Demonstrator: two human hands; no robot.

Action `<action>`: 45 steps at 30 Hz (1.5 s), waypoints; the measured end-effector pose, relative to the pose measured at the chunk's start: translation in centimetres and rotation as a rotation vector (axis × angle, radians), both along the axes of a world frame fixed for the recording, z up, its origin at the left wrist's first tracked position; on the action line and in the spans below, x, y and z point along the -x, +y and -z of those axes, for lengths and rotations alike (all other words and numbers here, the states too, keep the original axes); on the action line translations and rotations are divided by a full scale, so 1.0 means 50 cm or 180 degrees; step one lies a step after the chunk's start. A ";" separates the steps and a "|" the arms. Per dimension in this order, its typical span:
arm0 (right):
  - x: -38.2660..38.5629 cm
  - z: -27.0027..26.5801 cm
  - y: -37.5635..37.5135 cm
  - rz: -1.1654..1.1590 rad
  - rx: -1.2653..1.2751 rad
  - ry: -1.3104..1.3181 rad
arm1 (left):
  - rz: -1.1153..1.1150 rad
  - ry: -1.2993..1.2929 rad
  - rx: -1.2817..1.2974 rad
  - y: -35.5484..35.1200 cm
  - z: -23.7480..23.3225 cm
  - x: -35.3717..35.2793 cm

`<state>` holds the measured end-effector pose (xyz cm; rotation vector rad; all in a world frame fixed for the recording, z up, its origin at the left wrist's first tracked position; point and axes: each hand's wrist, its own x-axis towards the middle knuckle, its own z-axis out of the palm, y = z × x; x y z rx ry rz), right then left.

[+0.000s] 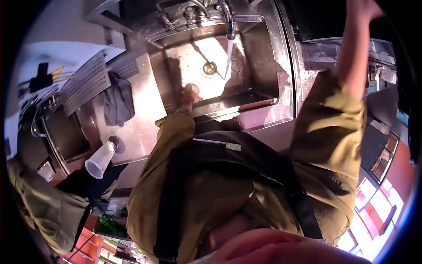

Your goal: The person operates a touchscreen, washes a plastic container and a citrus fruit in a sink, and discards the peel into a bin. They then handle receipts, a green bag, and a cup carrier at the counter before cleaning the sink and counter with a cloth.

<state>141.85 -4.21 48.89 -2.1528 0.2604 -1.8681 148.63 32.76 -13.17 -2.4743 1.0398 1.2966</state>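
My left hand (190, 93) is low inside the metal sink (263, 75), near its front left corner. Its fingers look curled together, and whatever they hold, if anything, is hidden. From the faucet (229, 26) a thin stream of water (229, 59) falls beside the round drain (209, 68). My right hand (369, 9) is stretched far out at the upper right, against a dark area. Its fingers are lost in the shadow at the edge of the view, so what it touches does not show.
Left of the sink, a dark grey cloth (118, 101) lies on the metal counter (138, 110) beside a perforated panel (83, 83). A clear plastic cup (99, 160) lies tilted near the counter's front edge. Another person's clothing (48, 207) shows at the lower left.
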 end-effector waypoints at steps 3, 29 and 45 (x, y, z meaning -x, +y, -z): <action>0.126 0.246 0.051 0.1110 0.0663 0.0957 | -0.0438 0.0235 0.0129 -0.013 -0.017 -0.020; 0.067 1.172 0.200 0.0215 -0.3053 0.5122 | -0.4313 0.5399 0.1827 -0.127 -0.293 -0.114; 0.218 0.949 0.225 0.0282 -0.4413 0.2244 | -0.3993 0.3880 0.0478 -0.263 -0.054 0.115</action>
